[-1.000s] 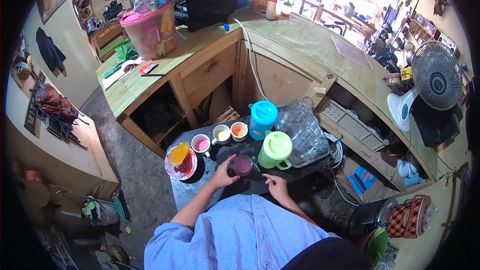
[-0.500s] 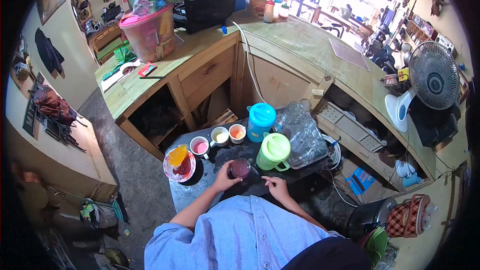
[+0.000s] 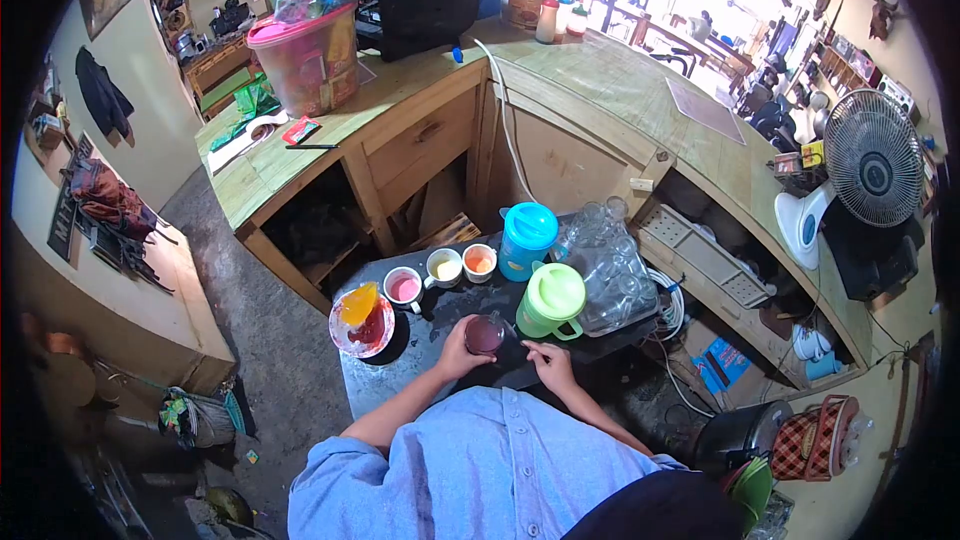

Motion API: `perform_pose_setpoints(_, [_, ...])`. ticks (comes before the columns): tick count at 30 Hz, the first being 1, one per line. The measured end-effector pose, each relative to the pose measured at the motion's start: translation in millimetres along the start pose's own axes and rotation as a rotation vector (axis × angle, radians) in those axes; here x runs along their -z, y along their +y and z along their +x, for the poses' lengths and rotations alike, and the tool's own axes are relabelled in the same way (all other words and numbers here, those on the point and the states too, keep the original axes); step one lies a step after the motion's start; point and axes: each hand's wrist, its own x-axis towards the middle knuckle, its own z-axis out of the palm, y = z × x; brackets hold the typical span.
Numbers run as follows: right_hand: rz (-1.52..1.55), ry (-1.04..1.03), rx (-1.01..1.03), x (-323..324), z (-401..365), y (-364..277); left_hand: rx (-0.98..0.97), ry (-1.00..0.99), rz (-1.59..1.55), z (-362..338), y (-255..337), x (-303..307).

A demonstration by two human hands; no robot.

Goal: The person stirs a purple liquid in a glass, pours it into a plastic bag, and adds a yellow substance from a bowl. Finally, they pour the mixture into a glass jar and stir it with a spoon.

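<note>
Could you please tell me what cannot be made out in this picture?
- Head view: contents of the green jug and blue jug, hidden by their lids.
- Head view: anything between the right hand's fingers, too small to tell.
- Head view: the glass's left side, partly covered by the left hand.

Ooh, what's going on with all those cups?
A person's left hand holds a glass of something dark purple. The right hand is close beside it; whether it pinches anything is too small to tell. Beyond the hands, three cups, a blue pitcher and a green pitcher stand on the table.
</note>
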Motion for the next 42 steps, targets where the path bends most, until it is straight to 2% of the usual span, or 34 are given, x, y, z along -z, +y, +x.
perform_pose_setpoints(4, [0.003, 0.063, 0.014, -9.2, 15.3, -7.4, -0.007, -0.029, -0.091, -0.4, 0.4, 0.3])
perform_pose_setpoints(6, [-0.005, 0.028, -0.026, -5.4, 13.8, -3.0, 0.026, -0.087, -0.317, -2.4, -4.5, 2.5])
perform_pose_setpoints(10, [-0.013, -0.06, -0.126, 10.1, -3.3, -0.3, 0.021, -0.117, -0.156, -3.0, -12.7, 9.3])
perform_pose_setpoints(15, [-0.014, 0.024, 0.006, -1.3, 8.2, -9.9, 0.024, -0.025, -0.019, -4.2, -22.1, -0.8])
perform_pose_setpoints(19, [-0.018, 0.045, 0.038, -3.9, 13.2, -4.2, 0.001, -0.045, -0.11, -3.4, -16.2, -0.4])
perform_pose_setpoints(21, [-0.042, 0.001, 0.023, 4.2, 2.9, 4.7, 0.044, -0.127, -0.203, -5.3, -17.3, 5.6])
perform_pose_setpoints(24, [-0.026, 0.015, 0.087, 5.7, -12.2, 14.9, 0.102, -0.096, -0.222, -8.7, -10.9, 8.5])
perform_pose_setpoints(25, [-0.024, 0.016, 0.054, 6.8, -11.5, 0.8, 0.102, -0.102, -0.226, -7.5, -13.7, 6.7])
perform_pose_setpoints(28, [-0.063, 0.058, 0.009, -1.2, 3.5, -21.4, 0.103, -0.043, -0.078, -4.3, -20.1, -0.1])
perform_pose_setpoints(31, [-0.035, 0.084, 0.027, -6.4, 8.7, -17.3, 0.138, 0.011, 0.073, -2.9, -12.3, -2.7])
perform_pose_setpoints(33, [-0.04, 0.078, 0.026, -2.9, 5.9, -3.8, -0.043, 0.102, 0.01, -3.2, -14.1, -4.0])
perform_pose_setpoints(34, [-0.04, 0.078, 0.03, 1.0, -0.6, 3.1, -0.046, 0.105, 0.011, -2.7, -9.8, 1.3])
perform_pose_setpoints(36, [-0.057, 0.036, 0.086, 6.5, -11.9, 17.1, 0.108, -0.026, -0.279, -1.5, 5.1, 19.2])
perform_pose_setpoints(37, [-0.032, 0.051, 0.091, 6.2, -14.7, 15.9, 0.107, -0.026, -0.281, 4.1, 2.2, 24.3])
perform_pose_setpoints(39, [-0.036, 0.064, 0.074, 3.6, -9.4, 3.5, 0.074, -0.177, -0.073, 15.0, -9.9, 29.2])
perform_pose_setpoints(40, [-0.036, 0.076, 0.061, 0.9, -4.7, -2.7, 0.077, -0.178, -0.077, 18.0, -14.2, 29.1])
perform_pose_setpoints(42, [-0.043, 0.096, 0.068, -3.7, 3.3, -10.5, -0.138, -0.126, 0.109, 24.5, -21.2, 29.4])
